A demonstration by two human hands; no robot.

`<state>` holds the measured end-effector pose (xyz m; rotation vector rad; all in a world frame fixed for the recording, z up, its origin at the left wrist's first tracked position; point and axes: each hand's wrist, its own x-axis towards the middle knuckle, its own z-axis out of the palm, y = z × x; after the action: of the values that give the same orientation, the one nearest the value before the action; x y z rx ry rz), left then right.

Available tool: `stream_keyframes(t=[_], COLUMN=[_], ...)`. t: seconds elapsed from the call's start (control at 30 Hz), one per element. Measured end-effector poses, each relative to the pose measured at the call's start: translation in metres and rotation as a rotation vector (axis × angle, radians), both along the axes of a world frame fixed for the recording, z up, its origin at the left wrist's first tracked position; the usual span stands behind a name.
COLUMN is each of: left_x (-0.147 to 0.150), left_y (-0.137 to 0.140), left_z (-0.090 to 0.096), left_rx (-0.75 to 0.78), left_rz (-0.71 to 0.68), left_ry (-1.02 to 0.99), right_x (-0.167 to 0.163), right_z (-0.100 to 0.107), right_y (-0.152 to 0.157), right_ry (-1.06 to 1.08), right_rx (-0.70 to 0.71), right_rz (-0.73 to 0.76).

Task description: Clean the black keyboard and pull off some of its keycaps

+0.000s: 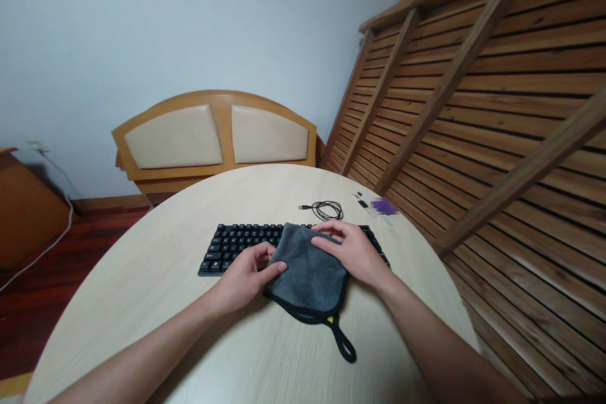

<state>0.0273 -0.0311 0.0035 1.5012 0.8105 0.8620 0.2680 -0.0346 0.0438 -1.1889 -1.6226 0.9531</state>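
Note:
A folded grey cleaning cloth with black edging is held between my two hands, over the front of a black keyboard. My left hand pinches its left edge, thumb on top and fingers curled beneath. At the upper right edge, my right hand grips it with the thumb on top and the fingers behind. A black hanging loop with a small yellow tag dangles from the cloth's near corner. The cloth and my right hand hide the middle and part of the right side of the keyboard.
Behind the keyboard lies a coiled black USB cable. Near the right rim of the round pale table are a blurred purple item and thin cords. Wooden slats lean close on the right; a headboard stands beyond.

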Motion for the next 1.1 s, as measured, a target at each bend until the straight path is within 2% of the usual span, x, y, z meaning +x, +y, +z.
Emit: stream_keyframes(t=[0.17, 0.27, 0.37, 0.43, 0.53, 0.73, 0.8, 0.87, 0.97, 1.1], left_x=[0.0, -0.001, -0.002, -0.002, -0.002, -0.008, -0.01, -0.01, -0.008, -0.006], left_y=[-0.002, -0.003, -0.002, -0.003, -0.004, -0.002, 0.001, 0.004, 0.006, 0.007], left_z=[0.004, 0.009, 0.014, 0.016, 0.017, 0.016, 0.016, 0.015, 0.013, 0.007], left_rx=[-0.068, -0.071, 0.054, 0.121, 0.142, 0.227, 0.199, 0.107, 0.005, 0.024], left_rz=[0.017, 0.074, 0.147, 0.179, 0.246, 0.407, 0.436, 0.412, 0.303, 0.225], left_ry=[-0.151, -0.227, -0.203, -0.178, -0.193, -0.123, -0.099, -0.105, -0.123, -0.04], right_x=[0.008, 0.009, 0.009, 0.007, 0.002, -0.006, -0.007, -0.007, -0.006, -0.004], right_z=[-0.015, -0.021, -0.025, -0.026, -0.023, -0.015, -0.013, -0.011, -0.01, -0.012], right_y=[0.01, 0.007, 0.001, -0.002, -0.005, -0.009, -0.01, -0.01, -0.008, -0.004], right_ry=[0.109, 0.174, 0.179, 0.202, 0.291, 0.416, 0.48, 0.547, 0.64, 0.611], right_rx=[-0.118, -0.201, -0.282, -0.287, -0.288, -0.424, -0.448, -0.466, -0.403, -0.316], right_rz=[-0.076, -0.057, 0.029, 0.081, 0.123, 0.194, 0.181, 0.102, -0.03, -0.07])
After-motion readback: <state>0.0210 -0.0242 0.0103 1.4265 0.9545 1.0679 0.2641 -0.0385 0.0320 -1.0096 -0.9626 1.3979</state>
